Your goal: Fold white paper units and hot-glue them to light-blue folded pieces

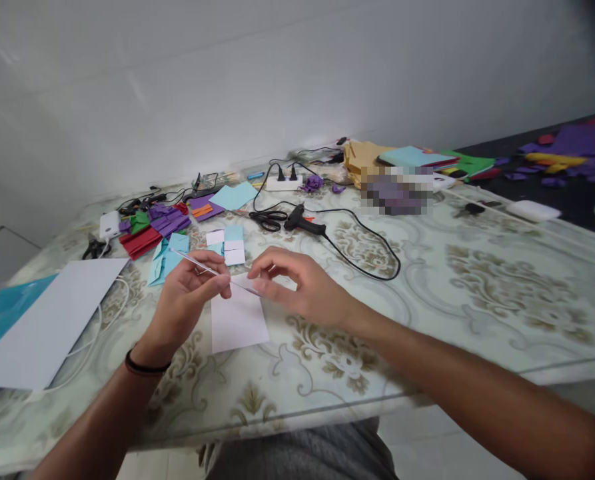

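A thin, silvery, pen-like rod slants across my left hand, which pinches it between thumb and fingers. Its narrow lower end reaches over to my right hand, where thumb and forefinger close around the tip. I cannot make out exactly what kind of tool it is. Under both hands lies a white sheet of paper on the patterned tablecloth. Just beyond my fingers are small folded blue and white paper pieces. Light blue folded paper sits behind my left hand.
A black glue gun with a looping cord and black-handled scissors lie past my hands. White card and a white cable are at left. Red folded paper, a power strip and stacked coloured sheets stand further back.
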Demonstrator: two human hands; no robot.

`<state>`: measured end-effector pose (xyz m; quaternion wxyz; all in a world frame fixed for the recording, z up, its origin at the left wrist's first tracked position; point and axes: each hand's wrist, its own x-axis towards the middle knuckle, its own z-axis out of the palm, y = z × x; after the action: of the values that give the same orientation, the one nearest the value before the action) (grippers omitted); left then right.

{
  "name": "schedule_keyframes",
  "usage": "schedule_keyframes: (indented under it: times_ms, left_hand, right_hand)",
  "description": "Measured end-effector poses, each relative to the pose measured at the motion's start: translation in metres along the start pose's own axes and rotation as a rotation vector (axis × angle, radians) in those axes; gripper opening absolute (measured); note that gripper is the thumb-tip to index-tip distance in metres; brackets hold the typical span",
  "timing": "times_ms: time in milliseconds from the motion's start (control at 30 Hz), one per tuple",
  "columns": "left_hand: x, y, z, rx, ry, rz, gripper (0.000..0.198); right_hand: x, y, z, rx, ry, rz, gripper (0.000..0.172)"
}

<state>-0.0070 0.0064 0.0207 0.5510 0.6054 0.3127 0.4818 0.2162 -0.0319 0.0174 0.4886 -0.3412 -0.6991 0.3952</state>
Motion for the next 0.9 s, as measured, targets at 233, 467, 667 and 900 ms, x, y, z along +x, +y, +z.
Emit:
schedule_keyframes:
  times_ms: [233, 467, 667, 900]
  left_hand:
    - [-0.006, -0.006, 0.002, -0.017, -0.122, -0.060, 0.044]
    - [-0.007, -0.002, 0.004, 0.078, -0.084, -0.081, 0.047]
    - [-0.008, -0.004, 0.004, 0.295, -0.029, -0.122, 0.028]
    - [-0.012, -0.002, 0.007, 0.341, -0.095, -0.173, 0.024]
  right_hand:
    - [0.000, 0.008, 0.008, 0.081, -0.118, 0.218, 0.024]
    - [0.000, 0.010, 0.006, 0.166, -0.124, 0.249, 0.022]
    - [-0.002, 0.009, 0.006, 0.173, -0.134, 0.296, 0.025]
    - [-0.001, 0.006, 0.009, 0.156, -0.040, 0.306, 0.021]
